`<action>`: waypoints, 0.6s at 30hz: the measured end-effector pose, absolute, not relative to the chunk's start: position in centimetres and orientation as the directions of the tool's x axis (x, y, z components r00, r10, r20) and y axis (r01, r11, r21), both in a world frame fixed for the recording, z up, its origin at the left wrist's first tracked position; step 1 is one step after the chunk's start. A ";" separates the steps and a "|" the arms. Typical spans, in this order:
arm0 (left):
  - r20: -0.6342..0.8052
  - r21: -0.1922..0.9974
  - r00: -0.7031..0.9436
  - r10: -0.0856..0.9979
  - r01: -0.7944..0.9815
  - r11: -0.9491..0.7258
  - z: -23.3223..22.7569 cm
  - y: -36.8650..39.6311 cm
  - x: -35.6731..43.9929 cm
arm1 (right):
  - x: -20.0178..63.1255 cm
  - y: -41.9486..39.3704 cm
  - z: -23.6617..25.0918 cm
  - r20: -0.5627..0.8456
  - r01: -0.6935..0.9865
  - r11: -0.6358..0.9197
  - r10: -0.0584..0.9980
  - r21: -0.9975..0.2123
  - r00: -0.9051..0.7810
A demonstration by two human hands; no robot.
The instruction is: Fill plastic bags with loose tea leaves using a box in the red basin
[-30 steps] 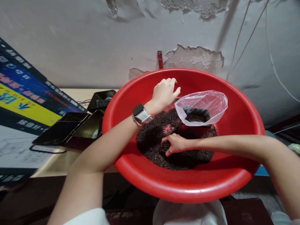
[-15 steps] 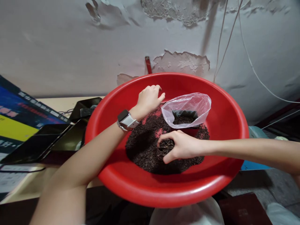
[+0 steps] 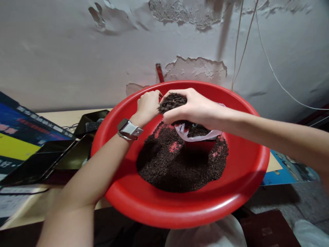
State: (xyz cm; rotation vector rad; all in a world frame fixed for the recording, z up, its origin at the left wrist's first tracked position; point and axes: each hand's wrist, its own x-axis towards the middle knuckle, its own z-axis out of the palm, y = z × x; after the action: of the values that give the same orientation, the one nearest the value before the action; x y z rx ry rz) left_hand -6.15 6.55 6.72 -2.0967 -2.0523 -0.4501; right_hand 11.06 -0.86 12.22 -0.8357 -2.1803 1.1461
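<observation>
A large red plastic basin holds a loose heap of dark dried tea leaves. In the basin stands a dark box, lined with a clear plastic bag whose rim is folded outward; tea leaves lie inside it. My right hand is above the bag, fingers curled round a handful of tea leaves, and it covers much of the opening. Beside it, near the basin's far left wall, my left hand is loosely bent with nothing visible in it. Its fingertips are partly hidden.
Black trays and a blue and yellow printed box stand on the table at left. Behind rises a peeling wall with hanging cords. A dark red box sits low at right.
My right hand has risen from the heap to above the bag, carrying a handful of tea leaves. My left hand has shifted slightly left, away from the bag.
</observation>
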 end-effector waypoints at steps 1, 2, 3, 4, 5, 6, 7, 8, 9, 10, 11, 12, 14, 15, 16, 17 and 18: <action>0.337 0.078 0.007 0.942 0.996 -0.036 6.7 6.5 -6.1 | 11.5 -0.1 12.3 0.167 0.319 0.465 0.742 -0.826 -0.649; 0.345 0.072 0.003 0.939 0.997 -0.030 6.6 6.5 -6.0 | 12.1 0.6 12.2 0.160 0.370 0.481 0.755 -0.795 -0.636; 0.354 0.069 -0.003 0.935 0.997 -0.023 6.4 6.6 -5.9 | 12.7 1.3 12.1 0.151 0.423 0.494 0.766 -0.760 -0.625; 0.360 0.067 0.001 0.933 0.997 -0.027 6.2 6.7 -5.9 | 13.3 1.9 11.8 0.139 0.472 0.507 0.773 -0.721 -0.618; 0.369 0.065 0.004 0.929 0.997 -0.030 6.0 7.0 -5.9 | 13.9 2.4 11.6 0.129 0.518 0.519 0.780 -0.680 -0.612; 0.375 0.064 0.011 0.927 0.997 -0.037 5.8 7.2 -6.0 | 14.5 2.9 11.3 0.121 0.556 0.530 0.785 -0.640 -0.608; 0.378 0.062 0.017 0.925 0.997 -0.043 5.6 7.4 -6.1 | 15.0 3.3 11.1 0.113 0.587 0.539 0.787 -0.604 -0.607; 0.378 0.062 0.019 0.926 0.997 -0.045 5.4 7.5 -6.2 | 15.4 3.7 11.0 0.102 0.610 0.545 0.788 -0.575 -0.607; 0.377 0.063 0.019 0.926 0.997 -0.047 5.3 7.6 -6.3 | 15.7 4.0 10.8 0.092 0.627 0.548 0.788 -0.554 -0.609; 0.377 0.066 0.021 0.926 0.997 -0.049 5.3 7.7 -6.3 | 15.9 4.2 10.8 0.085 0.637 0.552 0.787 -0.538 -0.611; 0.378 0.069 0.022 0.926 0.996 -0.052 5.3 7.6 -6.3 | 16.1 4.4 10.8 0.081 0.644 0.557 0.786 -0.525 -0.613; 0.378 0.070 0.024 0.926 0.996 -0.054 5.3 7.6 -6.3 | 16.2 4.5 10.7 0.079 0.650 0.561 0.785 -0.513 -0.615; 0.372 0.065 0.027 0.928 0.996 -0.055 5.4 7.4 -6.1 | 16.4 4.7 10.7 0.080 0.668 0.562 0.791 -0.487 -0.606; 0.368 0.060 0.029 0.929 0.997 -0.055 5.5 7.3 -6.1 | 16.5 4.8 10.7 0.081 0.677 0.561 0.795 -0.477 -0.602; 0.365 0.056 0.029 0.931 0.997 -0.053 5.5 7.2 -6.0 | 16.5 4.9 10.6 0.080 0.680 0.561 0.795 -0.472 -0.601; 0.361 0.054 0.030 0.932 0.997 -0.052 5.6 7.2 -5.9 | 16.6 5.0 10.6 0.077 0.677 0.562 0.793 -0.475 -0.604; 0.359 0.053 0.029 0.933 0.997 -0.052 5.6 7.1 -5.9 | 16.7 5.1 10.5 0.074 0.670 0.563 0.789 -0.483 -0.610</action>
State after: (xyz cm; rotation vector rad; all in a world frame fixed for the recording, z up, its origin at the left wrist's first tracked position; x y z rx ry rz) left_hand -5.89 7.14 5.57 -2.0889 -2.0028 -0.4427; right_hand 16.65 5.10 10.50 -1.2060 -2.5175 0.6017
